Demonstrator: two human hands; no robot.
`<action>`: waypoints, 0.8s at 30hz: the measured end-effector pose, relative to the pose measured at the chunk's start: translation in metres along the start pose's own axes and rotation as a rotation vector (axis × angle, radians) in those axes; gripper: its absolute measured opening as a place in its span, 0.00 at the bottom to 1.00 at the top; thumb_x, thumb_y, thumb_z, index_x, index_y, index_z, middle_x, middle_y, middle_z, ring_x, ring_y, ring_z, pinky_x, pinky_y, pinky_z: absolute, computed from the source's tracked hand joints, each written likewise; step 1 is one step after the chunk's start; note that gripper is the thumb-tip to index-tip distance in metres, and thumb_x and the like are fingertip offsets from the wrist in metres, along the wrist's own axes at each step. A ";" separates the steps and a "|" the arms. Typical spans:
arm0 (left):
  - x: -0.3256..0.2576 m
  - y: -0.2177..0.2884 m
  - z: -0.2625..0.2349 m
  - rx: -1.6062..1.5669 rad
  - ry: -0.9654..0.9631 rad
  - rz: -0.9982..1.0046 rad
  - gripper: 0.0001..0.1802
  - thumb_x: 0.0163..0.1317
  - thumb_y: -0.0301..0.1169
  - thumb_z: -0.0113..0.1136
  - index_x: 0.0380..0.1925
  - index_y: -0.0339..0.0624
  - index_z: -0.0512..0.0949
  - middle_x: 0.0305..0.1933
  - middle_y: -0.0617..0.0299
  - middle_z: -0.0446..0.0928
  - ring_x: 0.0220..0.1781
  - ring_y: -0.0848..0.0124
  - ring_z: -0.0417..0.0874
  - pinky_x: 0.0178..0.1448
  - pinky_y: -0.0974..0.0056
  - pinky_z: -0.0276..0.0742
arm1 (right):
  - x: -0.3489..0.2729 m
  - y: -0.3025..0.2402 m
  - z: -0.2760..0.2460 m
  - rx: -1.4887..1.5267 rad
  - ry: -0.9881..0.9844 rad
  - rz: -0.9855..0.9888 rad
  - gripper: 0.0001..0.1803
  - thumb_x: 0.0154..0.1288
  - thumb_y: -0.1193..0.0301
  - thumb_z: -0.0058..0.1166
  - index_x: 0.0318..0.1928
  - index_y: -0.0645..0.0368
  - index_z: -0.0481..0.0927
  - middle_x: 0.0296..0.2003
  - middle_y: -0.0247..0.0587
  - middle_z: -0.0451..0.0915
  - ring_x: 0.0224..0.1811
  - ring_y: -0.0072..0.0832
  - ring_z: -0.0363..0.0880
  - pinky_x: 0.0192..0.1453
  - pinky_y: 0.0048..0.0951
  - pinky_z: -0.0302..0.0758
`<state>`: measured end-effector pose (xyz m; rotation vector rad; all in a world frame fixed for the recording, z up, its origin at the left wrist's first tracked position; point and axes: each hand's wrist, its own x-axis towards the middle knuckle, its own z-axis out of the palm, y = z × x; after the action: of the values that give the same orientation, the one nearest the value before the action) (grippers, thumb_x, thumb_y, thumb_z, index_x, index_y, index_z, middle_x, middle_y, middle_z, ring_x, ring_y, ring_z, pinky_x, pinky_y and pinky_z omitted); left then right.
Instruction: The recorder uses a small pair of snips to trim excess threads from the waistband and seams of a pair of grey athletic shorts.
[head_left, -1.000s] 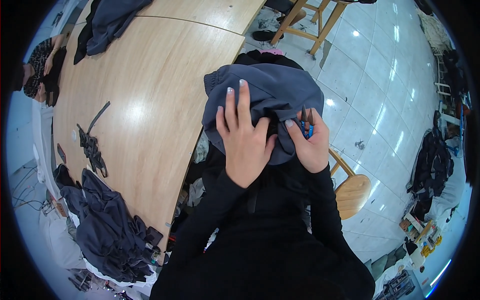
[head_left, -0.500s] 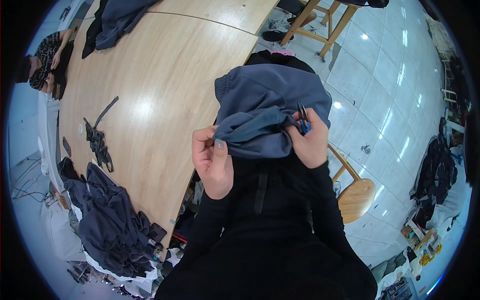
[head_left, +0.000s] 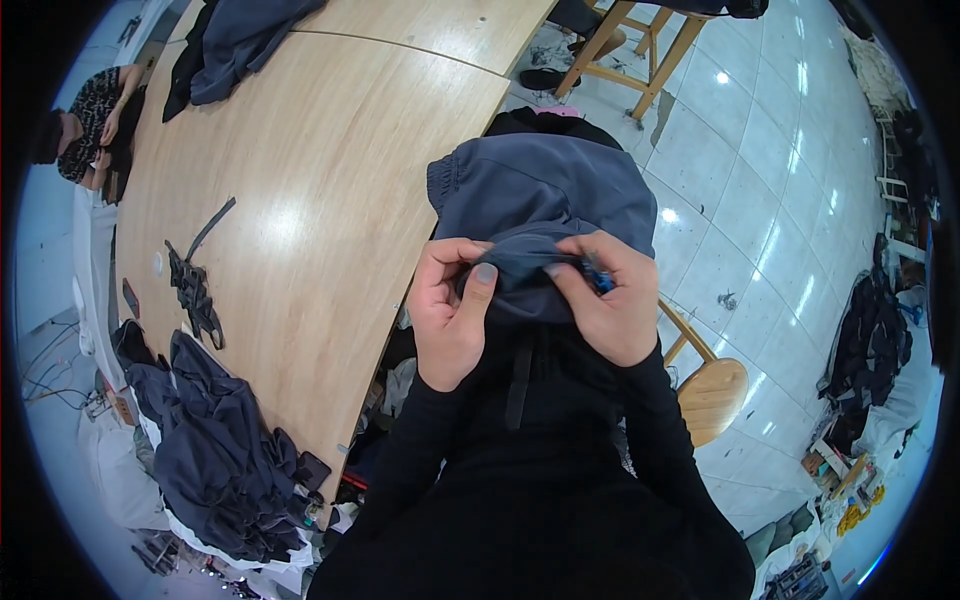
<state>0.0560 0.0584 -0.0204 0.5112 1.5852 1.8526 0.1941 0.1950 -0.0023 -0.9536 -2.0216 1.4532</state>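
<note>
A slate-grey garment [head_left: 550, 180] with a gathered elastic edge lies over my lap, beside the table's edge. My left hand [head_left: 450, 315] is closed, thumb and fingers pinching a folded edge of the cloth. Opposite it, my right hand [head_left: 618, 300] pinches the same fold between thumb and forefinger. Tucked in the right hand is a small pair of blue-handled snips [head_left: 600, 276], blurred and mostly covered by the fingers. Between the two hands the turned cloth bunches up, and its inner side shows slightly greener.
On the wooden table [head_left: 330, 180] to my left lie black straps [head_left: 195, 290], a heap of dark garments [head_left: 215, 450], a phone [head_left: 313, 470] and more dark cloth [head_left: 245, 45]. Another person [head_left: 90, 125] sits across it. Wooden stools [head_left: 712, 400] stand on the tiled floor to my right.
My left hand has moved right, closer to the right hand, and the stretch of cloth between them has shortened and bunched. The snips' blades, upright before, are now blurred and lower among the fingers.
</note>
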 end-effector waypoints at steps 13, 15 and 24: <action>0.016 -0.005 -0.026 0.150 -0.070 -0.078 0.13 0.73 0.17 0.65 0.54 0.36 0.80 0.51 0.59 0.85 0.49 0.77 0.83 0.55 0.71 0.77 | -0.010 0.031 -0.022 0.350 0.246 0.429 0.06 0.74 0.76 0.65 0.39 0.67 0.87 0.28 0.27 0.81 0.31 0.16 0.79 0.38 0.25 0.73; 0.020 -0.002 -0.029 0.233 -0.107 -0.022 0.12 0.72 0.15 0.64 0.53 0.34 0.82 0.50 0.60 0.84 0.50 0.76 0.83 0.56 0.70 0.77 | -0.011 0.029 -0.028 0.351 0.214 0.419 0.05 0.73 0.77 0.66 0.38 0.67 0.87 0.28 0.29 0.82 0.31 0.17 0.80 0.36 0.26 0.74; 0.027 0.005 -0.032 0.178 0.165 0.101 0.21 0.67 0.10 0.65 0.59 0.29 0.84 0.61 0.59 0.82 0.58 0.72 0.83 0.63 0.69 0.78 | -0.017 0.026 -0.032 0.196 -0.592 -0.175 0.09 0.57 0.83 0.74 0.40 0.63 0.91 0.29 0.39 0.83 0.28 0.32 0.83 0.33 0.30 0.74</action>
<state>0.0138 0.0533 -0.0246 0.5368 1.8780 1.8783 0.2344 0.2069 -0.0156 -0.2661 -2.2202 1.9469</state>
